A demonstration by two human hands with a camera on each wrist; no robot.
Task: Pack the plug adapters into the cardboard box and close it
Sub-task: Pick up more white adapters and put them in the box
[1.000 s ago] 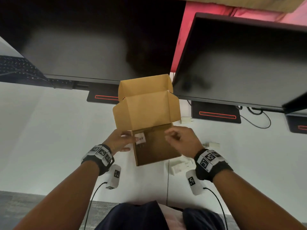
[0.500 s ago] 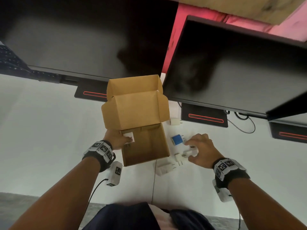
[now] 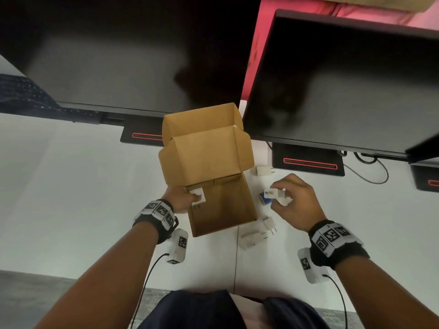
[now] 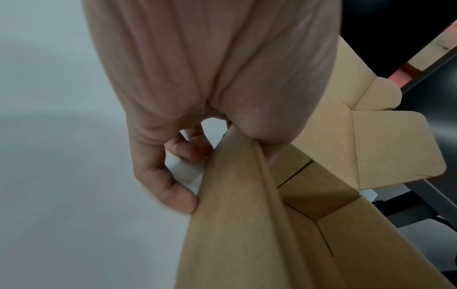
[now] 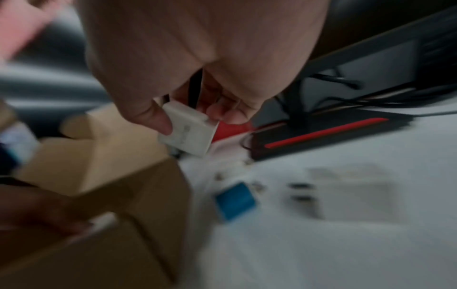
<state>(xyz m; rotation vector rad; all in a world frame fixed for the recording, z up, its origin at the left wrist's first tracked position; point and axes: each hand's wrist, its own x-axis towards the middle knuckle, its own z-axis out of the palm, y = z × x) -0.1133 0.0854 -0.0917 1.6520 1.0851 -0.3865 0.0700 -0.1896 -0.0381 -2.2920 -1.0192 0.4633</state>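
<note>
An open cardboard box [image 3: 221, 210] stands on the white desk with its lid flaps raised at the far side. My left hand [image 3: 190, 199] is at the box's left wall near the far corner and holds a white plug adapter [image 3: 198, 195] against the rim; the left wrist view shows the fingers curled round this white piece [image 4: 185, 174] beside the wall [image 4: 235, 224]. My right hand [image 3: 279, 198], right of the box and above the desk, pinches another white adapter [image 5: 188, 135]. A blue adapter [image 3: 262, 198] lies under it.
More white adapters lie on the desk: one [image 3: 263, 170] by the box's far right corner, two [image 3: 255, 235] at its near right corner. Two dark monitors [image 3: 344, 86] overhang the far side, on stands with red stripes [image 3: 308, 162]. A cable [image 3: 370, 172] trails at right.
My right hand went from over the box to the desk at its right, took a white adapter there and has lifted it. The left hand stayed at the box wall.
</note>
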